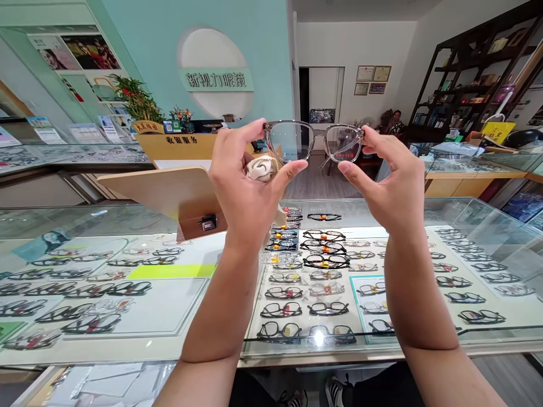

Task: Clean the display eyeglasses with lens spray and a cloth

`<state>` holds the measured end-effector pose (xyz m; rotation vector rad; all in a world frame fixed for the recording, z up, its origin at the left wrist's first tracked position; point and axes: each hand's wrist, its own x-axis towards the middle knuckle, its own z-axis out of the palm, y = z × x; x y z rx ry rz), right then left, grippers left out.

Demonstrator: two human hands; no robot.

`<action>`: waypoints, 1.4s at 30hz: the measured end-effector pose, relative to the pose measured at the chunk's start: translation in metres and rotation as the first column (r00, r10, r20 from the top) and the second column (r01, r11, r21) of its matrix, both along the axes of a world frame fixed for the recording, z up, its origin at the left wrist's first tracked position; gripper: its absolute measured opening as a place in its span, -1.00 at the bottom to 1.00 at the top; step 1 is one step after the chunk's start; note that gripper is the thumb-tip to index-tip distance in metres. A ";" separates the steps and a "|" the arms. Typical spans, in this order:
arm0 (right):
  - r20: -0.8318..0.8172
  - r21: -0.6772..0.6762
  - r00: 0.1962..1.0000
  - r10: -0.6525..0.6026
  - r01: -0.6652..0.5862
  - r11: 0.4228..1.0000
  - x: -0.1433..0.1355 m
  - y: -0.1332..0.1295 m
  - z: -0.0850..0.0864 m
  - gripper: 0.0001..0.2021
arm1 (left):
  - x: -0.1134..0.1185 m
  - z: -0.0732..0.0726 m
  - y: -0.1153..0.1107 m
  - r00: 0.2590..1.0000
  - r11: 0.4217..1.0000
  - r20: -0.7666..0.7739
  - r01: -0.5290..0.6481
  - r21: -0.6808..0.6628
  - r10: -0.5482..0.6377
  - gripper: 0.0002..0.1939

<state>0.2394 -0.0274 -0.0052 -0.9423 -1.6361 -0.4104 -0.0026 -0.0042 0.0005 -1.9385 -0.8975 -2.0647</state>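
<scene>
Held up in front of me is a pair of eyeglasses [319, 134] with a clear greyish frame; red lettering shows on its right lens. My left hand [250, 175] grips the frame's left end between its fingers, with the thumb stretched below the left lens. A crumpled whitish cloth [261, 168] is tucked in that same palm, its tail hanging down behind the wrist. At the frame's right end, my right hand [390, 175] pinches the corner with its fingers, thumb under the right lens. Both forearms reach over a glass display case [237, 345].
Inside the case lie rows of eyeglasses [324, 247]. A tilted wooden-backed mirror or board [169, 189] stands on the glass at left. Beyond are a wooden counter [186, 148], a seated person [395, 123] and dark shelves [458, 85]. A yellow bag [498, 132] sits on the right-hand case.
</scene>
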 end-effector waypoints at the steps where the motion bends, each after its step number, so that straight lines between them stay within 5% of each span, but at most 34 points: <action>1: 0.002 -0.005 1.000 -0.006 0.006 1.000 0.000 0.000 0.000 -0.43 | 0.000 0.000 0.000 1.000 1.000 -0.007 -0.018 0.003 0.018 -0.35; 13: -0.051 -0.056 0.999 0.012 -0.015 0.998 0.000 0.000 -0.001 -0.40 | -0.002 -0.003 0.008 1.000 1.000 -0.010 0.001 0.028 -0.001 -0.18; 24: -0.122 0.035 0.992 0.030 -0.026 0.999 -0.007 -0.010 0.005 -0.54 | -0.001 -0.003 0.007 1.000 0.995 -0.010 0.012 -0.094 -0.013 -0.44; 42: -0.117 -0.069 0.992 0.039 -0.047 0.996 -0.004 -0.007 0.004 -0.62 | 0.005 -0.005 0.006 1.000 0.997 0.013 0.002 -0.082 -0.001 -0.40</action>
